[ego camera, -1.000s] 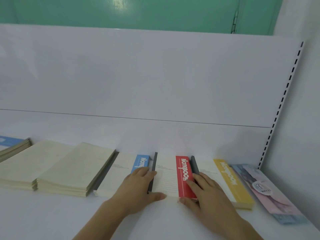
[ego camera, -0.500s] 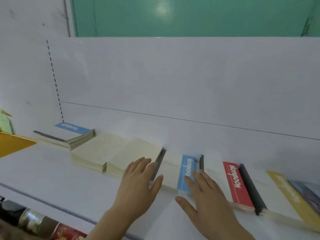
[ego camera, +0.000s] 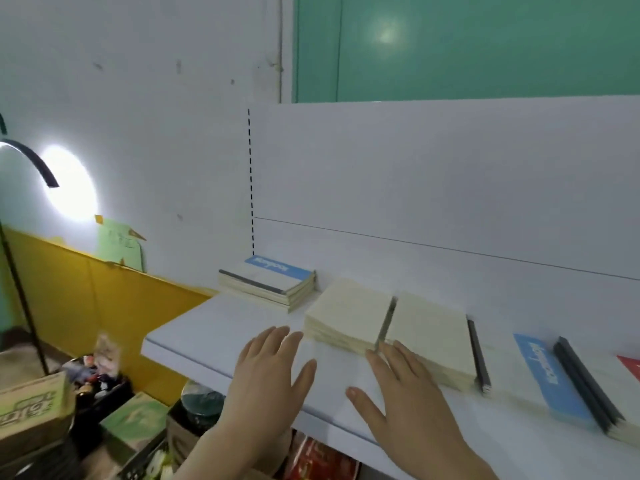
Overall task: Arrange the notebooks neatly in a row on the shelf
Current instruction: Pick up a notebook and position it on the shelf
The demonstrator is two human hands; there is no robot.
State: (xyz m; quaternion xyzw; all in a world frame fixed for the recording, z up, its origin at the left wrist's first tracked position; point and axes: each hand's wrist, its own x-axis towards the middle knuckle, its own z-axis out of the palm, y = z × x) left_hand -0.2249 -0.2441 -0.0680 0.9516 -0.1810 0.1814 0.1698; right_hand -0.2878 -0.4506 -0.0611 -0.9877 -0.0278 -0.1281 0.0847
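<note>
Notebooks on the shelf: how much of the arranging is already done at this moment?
Mostly done: the blue-striped notebooks and the cream stacks lie side by side along the shelf. In hand: both hands are open at the cream stacks' front edge, holding nothing. Left: the far stack sits further back and angled.

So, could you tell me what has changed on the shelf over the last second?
Both hands worked leftward along the row: from the red and blue notebooks to the cream stacks. The left hand now lies open on the bare shelf; the right hand touches the front of the cream stacks. Neither grips anything. The blue-striped notebook and the far-left pile appear unmoved.
</note>
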